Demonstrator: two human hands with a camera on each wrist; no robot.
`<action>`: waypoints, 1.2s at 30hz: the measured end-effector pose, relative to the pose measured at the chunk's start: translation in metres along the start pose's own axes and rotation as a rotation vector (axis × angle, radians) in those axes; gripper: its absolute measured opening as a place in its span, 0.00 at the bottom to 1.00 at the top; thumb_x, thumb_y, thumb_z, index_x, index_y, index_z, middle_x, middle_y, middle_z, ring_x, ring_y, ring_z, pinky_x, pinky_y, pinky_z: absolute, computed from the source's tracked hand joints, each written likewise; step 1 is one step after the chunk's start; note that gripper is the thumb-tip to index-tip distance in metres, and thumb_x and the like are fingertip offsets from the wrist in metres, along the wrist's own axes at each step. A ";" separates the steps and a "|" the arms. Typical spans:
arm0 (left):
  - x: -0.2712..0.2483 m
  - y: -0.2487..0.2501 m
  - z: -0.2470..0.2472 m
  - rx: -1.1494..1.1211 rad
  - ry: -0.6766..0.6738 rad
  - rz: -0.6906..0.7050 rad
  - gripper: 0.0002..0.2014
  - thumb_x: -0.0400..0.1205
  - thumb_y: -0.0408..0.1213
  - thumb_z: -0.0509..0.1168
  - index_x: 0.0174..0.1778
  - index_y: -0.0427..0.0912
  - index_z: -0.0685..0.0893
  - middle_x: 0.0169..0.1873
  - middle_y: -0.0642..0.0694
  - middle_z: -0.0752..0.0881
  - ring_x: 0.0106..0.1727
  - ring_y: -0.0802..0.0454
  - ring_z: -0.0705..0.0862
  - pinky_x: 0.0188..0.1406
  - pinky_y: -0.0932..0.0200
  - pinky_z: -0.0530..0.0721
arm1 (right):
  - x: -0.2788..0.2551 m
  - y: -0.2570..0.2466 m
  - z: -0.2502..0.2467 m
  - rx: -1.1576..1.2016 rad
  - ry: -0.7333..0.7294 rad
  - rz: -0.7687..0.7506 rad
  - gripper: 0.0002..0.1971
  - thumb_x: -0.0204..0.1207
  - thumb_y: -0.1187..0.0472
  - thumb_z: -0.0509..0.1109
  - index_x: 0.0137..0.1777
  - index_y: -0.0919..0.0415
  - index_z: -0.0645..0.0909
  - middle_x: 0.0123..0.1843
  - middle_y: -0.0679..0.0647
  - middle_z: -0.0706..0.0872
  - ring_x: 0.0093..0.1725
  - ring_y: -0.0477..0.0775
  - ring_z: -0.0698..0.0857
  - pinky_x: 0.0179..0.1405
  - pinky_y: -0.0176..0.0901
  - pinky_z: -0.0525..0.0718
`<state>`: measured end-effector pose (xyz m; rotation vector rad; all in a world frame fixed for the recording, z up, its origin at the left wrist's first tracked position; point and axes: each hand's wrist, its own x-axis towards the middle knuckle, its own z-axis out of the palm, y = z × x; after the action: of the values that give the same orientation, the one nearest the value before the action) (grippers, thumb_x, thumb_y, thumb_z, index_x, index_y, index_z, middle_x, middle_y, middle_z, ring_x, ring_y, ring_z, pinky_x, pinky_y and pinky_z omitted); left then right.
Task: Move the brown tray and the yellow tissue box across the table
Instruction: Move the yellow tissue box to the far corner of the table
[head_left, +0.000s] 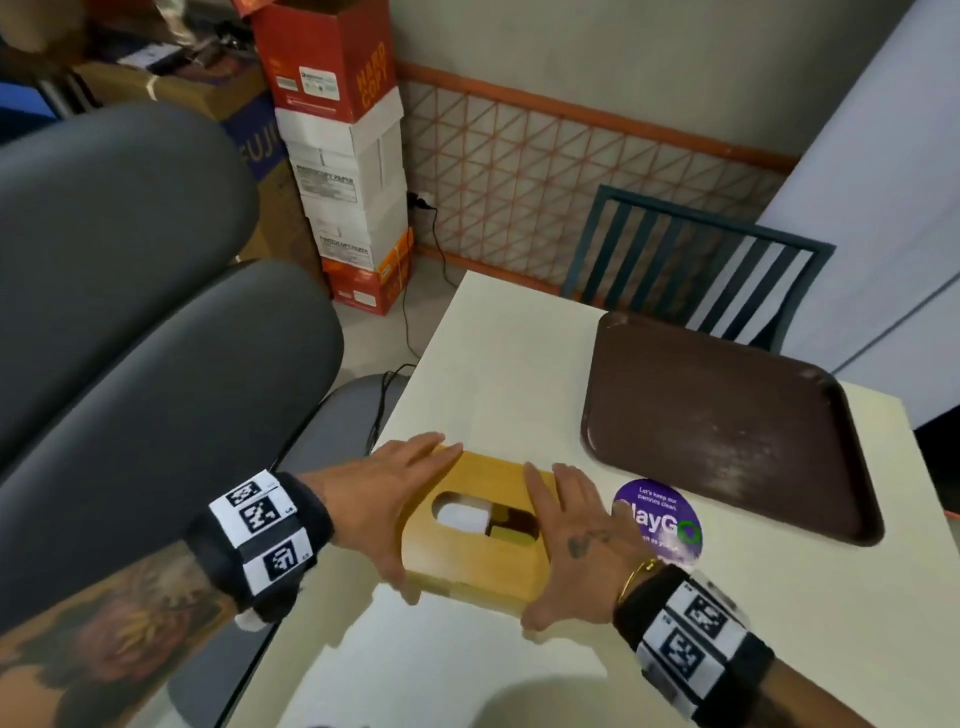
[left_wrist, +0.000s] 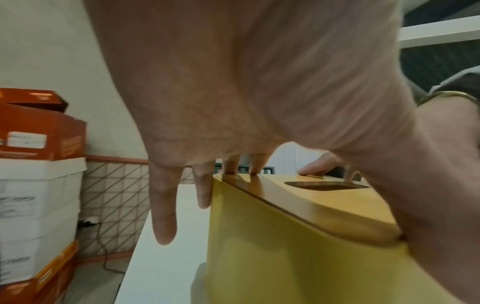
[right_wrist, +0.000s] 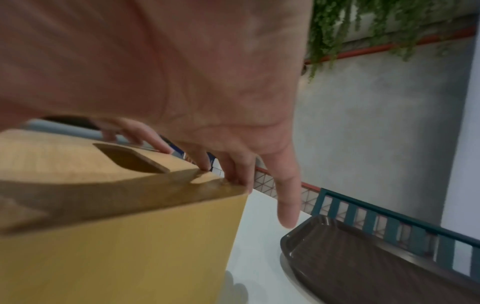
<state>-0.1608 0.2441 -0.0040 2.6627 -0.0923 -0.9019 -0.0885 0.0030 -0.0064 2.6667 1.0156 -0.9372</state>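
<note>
White table carries the yellow tissue box, flanked by both hands. Left hand lies against its left side, fingers straight, thumb at the near corner. Right hand presses the right side likewise. Beyond the right hand's fingertips sits the brown tray.

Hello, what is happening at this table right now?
A person has both hands on the yellow tissue box: the left hand and the right hand press on opposite sides with straight fingers. The brown tray lies untouched on the white table, beside the box.
</note>
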 end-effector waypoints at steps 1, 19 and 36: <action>0.003 0.000 -0.002 0.035 0.005 0.014 0.71 0.54 0.61 0.82 0.84 0.62 0.37 0.84 0.56 0.46 0.84 0.45 0.57 0.78 0.42 0.75 | 0.002 -0.001 -0.001 -0.009 -0.006 -0.002 0.72 0.52 0.36 0.80 0.82 0.46 0.27 0.87 0.56 0.39 0.86 0.60 0.43 0.80 0.74 0.55; 0.129 -0.052 -0.118 -0.138 0.269 -0.118 0.62 0.64 0.42 0.83 0.85 0.63 0.45 0.85 0.55 0.51 0.77 0.43 0.73 0.70 0.42 0.83 | 0.143 0.073 -0.117 0.164 0.219 0.012 0.69 0.52 0.40 0.81 0.85 0.54 0.39 0.84 0.55 0.51 0.83 0.59 0.50 0.79 0.54 0.67; 0.154 -0.070 -0.068 -0.561 0.648 -0.255 0.26 0.77 0.37 0.76 0.72 0.48 0.80 0.62 0.46 0.88 0.64 0.46 0.86 0.65 0.43 0.87 | 0.155 0.056 -0.093 -0.008 0.607 -0.095 0.31 0.69 0.48 0.75 0.72 0.54 0.75 0.74 0.56 0.73 0.72 0.62 0.72 0.67 0.59 0.77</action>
<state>0.0004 0.3043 -0.0655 2.3090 0.5719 -0.0552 0.0844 0.0774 -0.0297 2.9825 1.2453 -0.1110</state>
